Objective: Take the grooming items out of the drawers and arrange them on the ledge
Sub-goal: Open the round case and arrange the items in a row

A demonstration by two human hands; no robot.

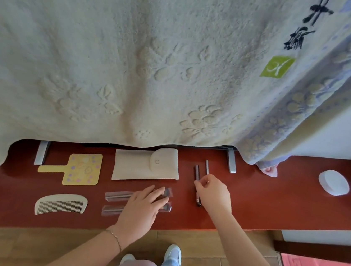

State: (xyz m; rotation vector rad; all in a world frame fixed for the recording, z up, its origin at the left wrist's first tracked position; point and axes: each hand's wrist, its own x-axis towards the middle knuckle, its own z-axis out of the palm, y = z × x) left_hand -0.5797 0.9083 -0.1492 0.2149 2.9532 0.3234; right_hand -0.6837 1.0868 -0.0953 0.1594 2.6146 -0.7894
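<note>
Two hands work on the red ledge point(271, 209). The right hand point(213, 196) pinches a thin dark stick point(197, 174); lay it straight. The left hand point(141, 210) presses flat on clear packets point(117, 195).

red ledge point(271, 200) | comb point(60, 204) | hand mirror point(78, 169) | pouch point(145, 165) | white lid point(334, 182)

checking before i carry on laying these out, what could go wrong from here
1. The lower clear-wrapped brush lies close to the front edge of the red ledge; the left hand resting on the packets could slide it off.
2. The right hand is pinching among thin dark sticks; these may roll or get knocked askew.
3. The hanging towel drapes low and could snag the pouch.
</note>
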